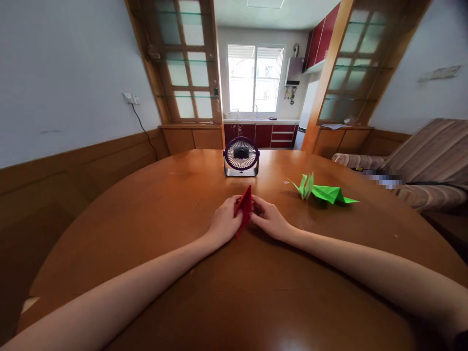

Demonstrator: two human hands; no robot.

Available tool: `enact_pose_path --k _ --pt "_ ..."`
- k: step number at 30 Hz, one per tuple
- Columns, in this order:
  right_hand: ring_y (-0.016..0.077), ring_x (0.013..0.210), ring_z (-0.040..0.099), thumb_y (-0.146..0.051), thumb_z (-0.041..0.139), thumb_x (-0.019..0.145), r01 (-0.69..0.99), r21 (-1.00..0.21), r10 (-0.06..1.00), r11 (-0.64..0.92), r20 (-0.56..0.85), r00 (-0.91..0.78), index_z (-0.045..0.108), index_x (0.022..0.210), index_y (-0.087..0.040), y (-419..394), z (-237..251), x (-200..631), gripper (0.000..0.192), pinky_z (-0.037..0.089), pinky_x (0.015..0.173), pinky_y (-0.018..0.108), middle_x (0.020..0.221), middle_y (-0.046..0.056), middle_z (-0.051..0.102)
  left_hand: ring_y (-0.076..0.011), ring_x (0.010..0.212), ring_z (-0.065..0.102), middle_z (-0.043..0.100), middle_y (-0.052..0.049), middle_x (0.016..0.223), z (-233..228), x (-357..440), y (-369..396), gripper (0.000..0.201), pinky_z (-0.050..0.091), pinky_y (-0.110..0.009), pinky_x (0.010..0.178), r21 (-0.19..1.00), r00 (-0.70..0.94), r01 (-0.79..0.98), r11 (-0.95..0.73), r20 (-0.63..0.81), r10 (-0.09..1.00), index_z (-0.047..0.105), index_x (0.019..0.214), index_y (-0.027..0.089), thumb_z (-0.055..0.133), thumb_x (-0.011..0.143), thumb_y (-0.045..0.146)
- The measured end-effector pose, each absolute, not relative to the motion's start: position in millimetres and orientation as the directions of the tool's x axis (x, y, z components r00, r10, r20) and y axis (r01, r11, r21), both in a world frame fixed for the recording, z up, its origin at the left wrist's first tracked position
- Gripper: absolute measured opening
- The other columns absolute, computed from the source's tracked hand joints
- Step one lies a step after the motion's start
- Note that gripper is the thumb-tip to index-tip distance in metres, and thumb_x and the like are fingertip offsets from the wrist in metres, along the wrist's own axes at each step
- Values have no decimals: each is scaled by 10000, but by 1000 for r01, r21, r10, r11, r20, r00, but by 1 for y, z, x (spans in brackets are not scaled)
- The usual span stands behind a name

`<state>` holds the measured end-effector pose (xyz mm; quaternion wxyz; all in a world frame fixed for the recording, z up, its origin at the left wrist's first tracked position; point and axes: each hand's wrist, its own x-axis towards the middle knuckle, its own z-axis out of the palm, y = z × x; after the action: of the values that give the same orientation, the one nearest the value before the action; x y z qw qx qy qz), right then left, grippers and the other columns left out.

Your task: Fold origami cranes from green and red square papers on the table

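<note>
A piece of folded red paper (pixel 245 207) is held upright just above the table, in the middle of the view, with its pointed tip up. My left hand (pixel 225 219) grips its left side, thumb pressed on the near face and fingers behind. On the other side my right hand (pixel 269 217) pinches the paper's right edge between thumb and curled fingers. Some of the fingertips are hidden by the paper. To the right of my right hand, a green origami figure (pixel 327 193) with pointed folds rests on the table.
A small round desk fan (pixel 241 155) on a metal stand is straight ahead, beyond the red paper. The brown wooden table (pixel 153 209) has a rounded edge. A striped armchair (pixel 427 156) stands off its right side, and a kitchen with a window lies beyond.
</note>
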<state>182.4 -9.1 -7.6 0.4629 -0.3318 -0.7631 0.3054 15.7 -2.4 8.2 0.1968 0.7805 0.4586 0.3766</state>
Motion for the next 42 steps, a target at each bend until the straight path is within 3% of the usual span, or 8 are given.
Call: enact_pose_path --k 8,13,17,21,26,31,36,42 --pt "122 660 520 -222 524 833 362 -730 814 579 501 -293 490 1292 -160 -16 -5 186 464 424 637 258 778 -5 595 -201 925 644 710 -71 1024 2 12 5 344 472 -328 851 831 240 258 -493 439 866 659 1051 151 447 782 114" --pt "115 631 517 -222 488 868 409 -713 822 570 489 -293 534 1190 -179 -18 1 191 329 400 596 239 741 -18 590 -217 977 635 704 -75 1068 1 11 8 352 465 -343 897 967 206 -65 -245 253 945 664 1032 145 593 690 190" --pt "116 649 546 -268 486 897 363 -746 826 559 461 -323 574 1118 -185 -16 5 198 252 414 594 236 794 5 636 -215 970 634 705 -65 1072 7 6 7 474 453 -347 920 979 281 -196 -50 105 954 655 1090 151 682 619 197" --pt "126 688 583 -317 514 899 256 -803 824 538 439 -358 597 1119 -172 -11 3 202 276 462 630 256 853 33 667 -209 900 644 709 -96 1051 14 -2 9 493 493 -331 831 951 382 -292 103 17 924 652 1111 115 596 624 170" --pt "155 835 640 -270 529 896 236 -778 787 582 467 -404 644 1105 -175 -11 1 204 257 510 730 297 990 72 693 -203 847 668 706 -131 1036 19 -5 8 384 528 -330 786 942 366 -286 174 -60 929 656 1094 102 602 798 339" --pt "175 938 627 -203 533 881 319 -675 733 666 513 -447 677 1084 -186 -13 3 207 250 506 820 333 1016 74 682 -185 923 682 687 -113 1141 14 -2 5 581 528 -325 880 943 347 -278 182 -78 934 580 1219 156 761 669 118" --pt "159 832 626 -290 590 867 263 -790 808 554 433 -400 691 1039 -168 -13 2 205 233 510 750 311 986 72 683 -193 1009 668 690 -111 1152 10 -3 4 615 514 -330 938 931 350 -333 150 -26 937 599 1185 147 790 608 53" --pt "130 678 607 -398 680 799 144 -900 872 412 344 -347 678 927 -153 -11 -1 201 277 521 664 295 836 41 680 -154 778 690 742 -96 961 7 -2 5 457 527 -285 809 952 401 -275 135 -14 916 695 1020 107 849 592 160"
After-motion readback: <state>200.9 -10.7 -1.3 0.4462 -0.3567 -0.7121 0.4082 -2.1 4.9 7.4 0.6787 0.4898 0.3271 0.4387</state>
